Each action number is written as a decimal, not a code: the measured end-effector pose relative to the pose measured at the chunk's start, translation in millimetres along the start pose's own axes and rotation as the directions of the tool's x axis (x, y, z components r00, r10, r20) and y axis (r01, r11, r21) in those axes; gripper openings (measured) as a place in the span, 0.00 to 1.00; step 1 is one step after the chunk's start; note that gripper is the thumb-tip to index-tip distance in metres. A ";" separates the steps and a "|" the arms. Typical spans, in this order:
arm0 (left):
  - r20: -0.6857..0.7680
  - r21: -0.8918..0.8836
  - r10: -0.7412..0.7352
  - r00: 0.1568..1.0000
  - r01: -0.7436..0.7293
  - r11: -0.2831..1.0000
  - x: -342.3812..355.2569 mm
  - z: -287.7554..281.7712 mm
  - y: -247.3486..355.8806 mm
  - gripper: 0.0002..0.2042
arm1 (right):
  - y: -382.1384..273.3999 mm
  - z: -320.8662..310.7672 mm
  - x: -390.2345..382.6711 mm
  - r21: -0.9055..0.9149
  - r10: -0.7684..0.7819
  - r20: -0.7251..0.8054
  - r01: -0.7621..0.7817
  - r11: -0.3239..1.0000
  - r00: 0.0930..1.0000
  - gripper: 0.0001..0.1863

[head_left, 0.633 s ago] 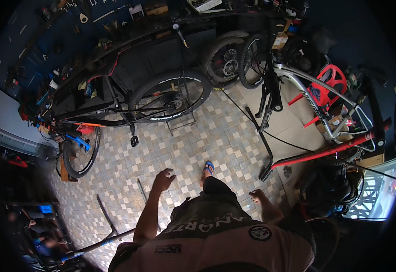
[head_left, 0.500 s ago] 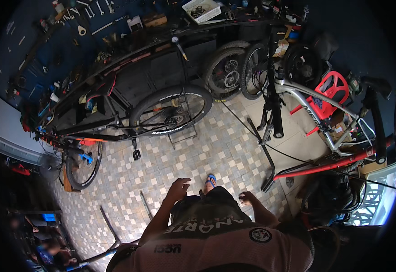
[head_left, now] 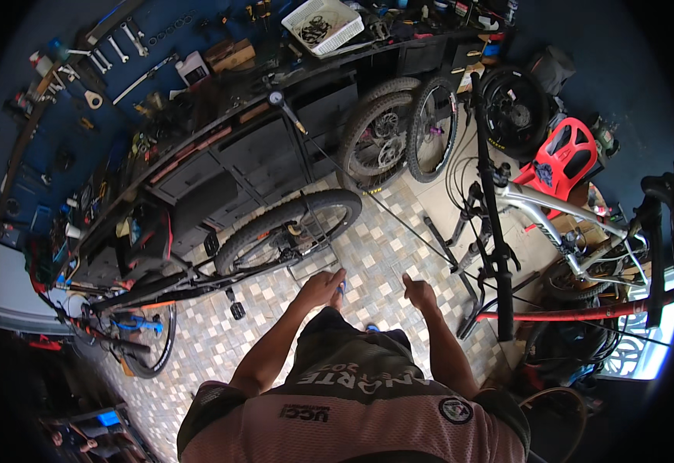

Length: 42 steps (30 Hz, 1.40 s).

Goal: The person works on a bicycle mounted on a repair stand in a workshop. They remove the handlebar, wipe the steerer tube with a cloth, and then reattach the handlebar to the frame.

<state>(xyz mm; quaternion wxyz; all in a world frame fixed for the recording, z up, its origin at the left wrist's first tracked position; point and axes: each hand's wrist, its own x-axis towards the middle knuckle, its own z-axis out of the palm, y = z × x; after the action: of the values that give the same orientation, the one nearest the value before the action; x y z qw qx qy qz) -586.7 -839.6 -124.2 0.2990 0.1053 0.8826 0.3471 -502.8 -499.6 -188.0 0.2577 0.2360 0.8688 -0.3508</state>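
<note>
Hanging free, the left hand (head_left: 324,288) is half-open and seemingly empty, the right hand (head_left: 420,293) curled, contents indeterminate, while a stand (head_left: 320,224) forward-left of the fingers presumably supports the black bicycle (head_left: 233,245).

The floor (head_left: 206,332) is a patchwork of beige, grey and off-white squares. Bright red colours the chair (head_left: 560,176), silver the bicycle frame (head_left: 520,197), black the tyre (head_left: 256,224); the basket (head_left: 340,37) is white, the wall (head_left: 630,100) dark blue, the sandals (head_left: 372,329) blue.
</note>
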 end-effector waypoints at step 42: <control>-0.619 -0.715 -0.320 0.717 -0.346 0.608 496.7 -352.4 10.7 0.18 | -135.9 -85.2 80.7 0.174 0.037 -0.215 0.001 0.985 0.976 0.18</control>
<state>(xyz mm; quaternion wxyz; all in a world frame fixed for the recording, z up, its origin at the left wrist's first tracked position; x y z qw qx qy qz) -1195.5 -830.1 -138.3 -0.0447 -0.1701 0.6764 0.7153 -668.2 -506.1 -118.4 0.1428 0.3023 0.8558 -0.3948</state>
